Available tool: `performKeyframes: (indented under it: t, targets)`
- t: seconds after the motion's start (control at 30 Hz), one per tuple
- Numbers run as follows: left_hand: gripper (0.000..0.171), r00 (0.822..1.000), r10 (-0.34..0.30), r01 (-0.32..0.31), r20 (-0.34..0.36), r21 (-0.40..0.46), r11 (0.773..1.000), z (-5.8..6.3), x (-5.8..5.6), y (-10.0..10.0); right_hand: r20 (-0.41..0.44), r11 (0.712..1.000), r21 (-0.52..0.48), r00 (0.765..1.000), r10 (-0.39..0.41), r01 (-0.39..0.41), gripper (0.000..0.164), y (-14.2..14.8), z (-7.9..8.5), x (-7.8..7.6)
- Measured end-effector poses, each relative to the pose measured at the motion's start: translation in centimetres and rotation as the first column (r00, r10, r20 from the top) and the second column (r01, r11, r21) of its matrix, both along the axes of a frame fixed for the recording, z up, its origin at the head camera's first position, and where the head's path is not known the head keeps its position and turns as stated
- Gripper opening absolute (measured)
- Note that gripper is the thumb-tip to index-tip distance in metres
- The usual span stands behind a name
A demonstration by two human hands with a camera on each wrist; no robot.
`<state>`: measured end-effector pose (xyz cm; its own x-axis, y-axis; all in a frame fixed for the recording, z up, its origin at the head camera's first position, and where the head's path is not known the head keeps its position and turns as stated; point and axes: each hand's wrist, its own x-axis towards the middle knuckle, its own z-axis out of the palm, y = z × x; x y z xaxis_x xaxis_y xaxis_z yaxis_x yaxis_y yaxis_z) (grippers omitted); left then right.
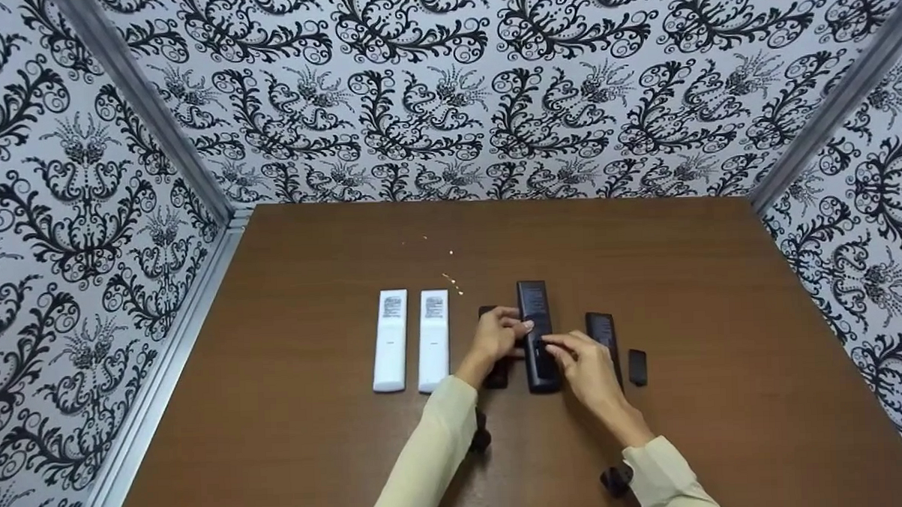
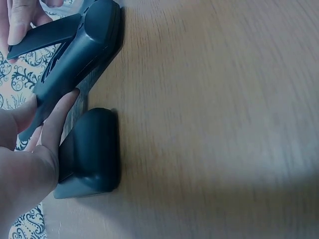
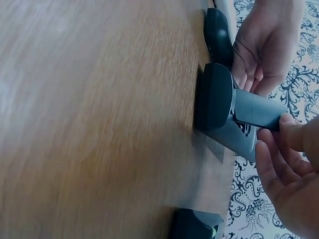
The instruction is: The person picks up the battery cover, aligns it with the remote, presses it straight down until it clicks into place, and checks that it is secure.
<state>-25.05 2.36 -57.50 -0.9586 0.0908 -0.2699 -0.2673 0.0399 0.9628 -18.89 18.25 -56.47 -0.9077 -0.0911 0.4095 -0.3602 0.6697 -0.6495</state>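
Observation:
A black remote control (image 1: pixel 533 302) lies face down, its far end pointing away from me. My left hand (image 1: pixel 497 334) grips its side, thumb and fingers around the body in the left wrist view. My right hand (image 1: pixel 592 372) pinches the free end of its battery cover (image 3: pixel 259 108) between thumb and fingers. The cover is tilted up from the open battery compartment, its other end still at the remote's near end. Another black remote (image 2: pixel 97 149) lies just left, partly hidden under my left hand. A third black remote (image 1: pixel 601 327) lies to the right, partly behind my right hand.
Two white remotes (image 1: pixel 390 342) lie face down side by side on the left. A loose black cover (image 1: pixel 637 367) rests at the far right of the row. Small pale specks (image 1: pixel 453 280) dot the brown table (image 1: pixel 316 251). Patterned walls (image 1: pixel 445 96) enclose it.

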Motion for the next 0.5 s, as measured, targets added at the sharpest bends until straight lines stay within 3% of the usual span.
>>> performKeyframes:
  t: [0.5]
  targets:
    - [0.037, 1.000, 0.001, -0.001, 0.005, 0.029, 1.000, -0.31, -0.22, -0.14, 0.041, 1.000, 0.011, 0.999, -0.009, 0.008, 0.015, -0.08, 0.06, -0.40]
